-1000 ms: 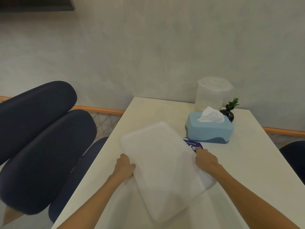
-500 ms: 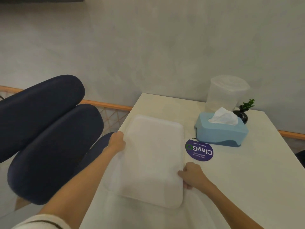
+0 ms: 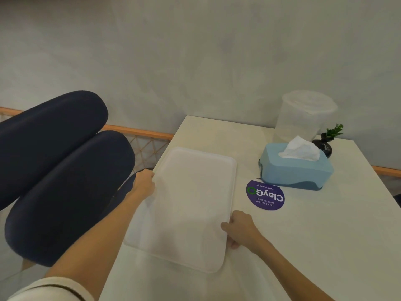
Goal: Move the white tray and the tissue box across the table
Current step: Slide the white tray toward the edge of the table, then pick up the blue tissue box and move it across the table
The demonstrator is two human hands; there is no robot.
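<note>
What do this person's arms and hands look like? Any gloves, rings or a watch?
Both hands, left hand and right hand, are bare: no gloves, rings or watch visible. The forearms are uncovered. A cream sleeve with a thin dark stripe shows on the left upper arm.

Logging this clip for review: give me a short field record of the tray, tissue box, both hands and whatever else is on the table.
tray: white, flat on the table, along its left edge
left hand: grips the tray's left rim
right hand: grips the tray's right rim
tissue box: blue, far right of the tray, untouched, a tissue sticking up
sticker: round, purple, between tray and tissue box
container: clear, lidded, behind the tissue box
vase: small, dark, green sprig
</note>
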